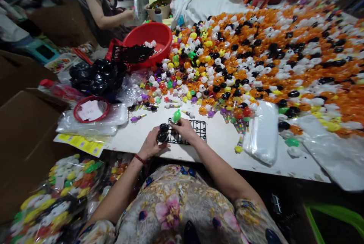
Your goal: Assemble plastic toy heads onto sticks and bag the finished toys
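In my left hand (151,143), closed at the near edge of the white table (224,138), are small glossy black plastic figures (163,133). My right hand (184,129) pinches a bright green plastic figure (176,116) just to the right of the black ones. Beneath both hands lies a black plastic grid (200,130), its left part covered by my fingers. Several small toys with striped sticks, among them a purple one (138,118), lie on the table beyond my hands.
A big heap of orange, white and black figures (270,54) covers the table's right side. Clear plastic bags (263,134) lie right, a red basket (106,113) left. Behind stands a red basin (166,33); a person (99,13) sits beyond. Filled bags (57,202) stand low left.
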